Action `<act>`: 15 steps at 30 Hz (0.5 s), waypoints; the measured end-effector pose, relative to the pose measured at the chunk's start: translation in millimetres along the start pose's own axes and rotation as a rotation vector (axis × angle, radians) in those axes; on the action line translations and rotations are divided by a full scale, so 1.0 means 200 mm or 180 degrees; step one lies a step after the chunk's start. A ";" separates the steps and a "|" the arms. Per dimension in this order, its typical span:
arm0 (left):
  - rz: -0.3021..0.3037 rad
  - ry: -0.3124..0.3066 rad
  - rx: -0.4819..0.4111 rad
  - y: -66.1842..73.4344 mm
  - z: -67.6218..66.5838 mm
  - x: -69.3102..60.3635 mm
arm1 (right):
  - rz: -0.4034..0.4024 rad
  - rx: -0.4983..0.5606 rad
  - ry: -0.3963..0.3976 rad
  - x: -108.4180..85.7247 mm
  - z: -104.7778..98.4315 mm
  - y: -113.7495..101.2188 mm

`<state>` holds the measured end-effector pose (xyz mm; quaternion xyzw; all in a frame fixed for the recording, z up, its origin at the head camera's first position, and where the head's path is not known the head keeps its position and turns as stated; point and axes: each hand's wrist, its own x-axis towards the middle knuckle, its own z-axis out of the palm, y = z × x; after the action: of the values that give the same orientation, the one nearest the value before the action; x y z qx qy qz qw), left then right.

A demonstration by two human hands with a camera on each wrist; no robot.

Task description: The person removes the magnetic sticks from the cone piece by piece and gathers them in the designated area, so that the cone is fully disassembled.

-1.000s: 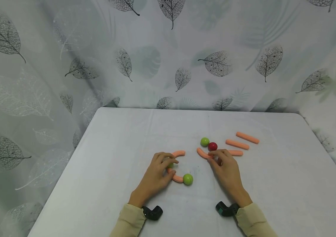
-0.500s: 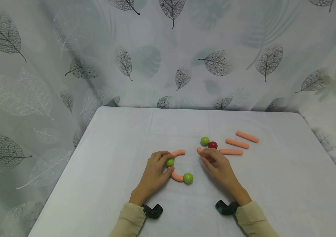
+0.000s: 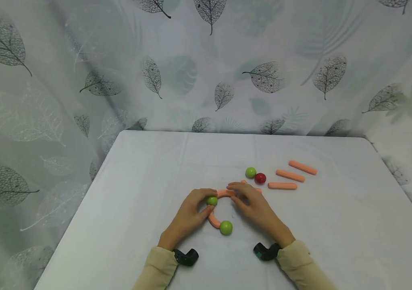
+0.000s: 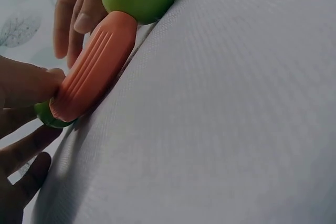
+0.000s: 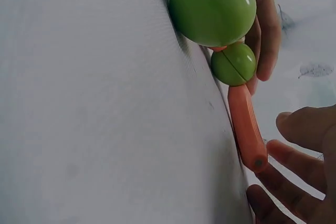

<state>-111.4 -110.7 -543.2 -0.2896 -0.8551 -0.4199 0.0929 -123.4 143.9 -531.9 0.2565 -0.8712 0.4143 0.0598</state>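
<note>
My left hand point(image 3: 192, 213) curls round a small green ball point(image 3: 211, 200), the thumb against the end of a lower curved orange rod point(image 4: 97, 66). That rod runs from the held ball to a second green ball point(image 3: 226, 228). From the held ball's other side an upper curved orange rod point(image 3: 225, 193) reaches toward my right hand point(image 3: 253, 205). The right fingers touch its far end, while the thumb stands apart from it in the right wrist view. Another curved orange rod point(image 3: 257, 189) lies beyond the right hand, partly hidden by it.
Behind the right hand a green ball point(image 3: 251, 172) and a red ball point(image 3: 260, 178) sit side by side. Three straight orange rods point(image 3: 290, 175) lie farther right on the white table point(image 3: 336, 225). A leaf-patterned curtain point(image 3: 206, 72) hangs behind the table.
My right hand has left the other curved rod and moved left to the upper curved rod. That rod now meets the held ball. The lower rod and its ball have swung slightly toward me.
</note>
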 end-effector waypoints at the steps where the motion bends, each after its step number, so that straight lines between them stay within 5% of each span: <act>1: -0.0014 -0.0026 -0.0045 0.00 0.00 0.00 | -0.0003 -0.0035 -0.0031 0.01 0.01 0.00; 15: -0.0290 0.0182 0.0296 -0.01 0.00 0.01 | 0.0061 -0.0260 -0.0224 0.06 0.09 -0.02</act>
<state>-113.4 -110.1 -543.8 -0.2337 -0.8829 -0.3916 0.1114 -129.7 124.1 -537.0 0.2600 -0.8914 0.3696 0.0356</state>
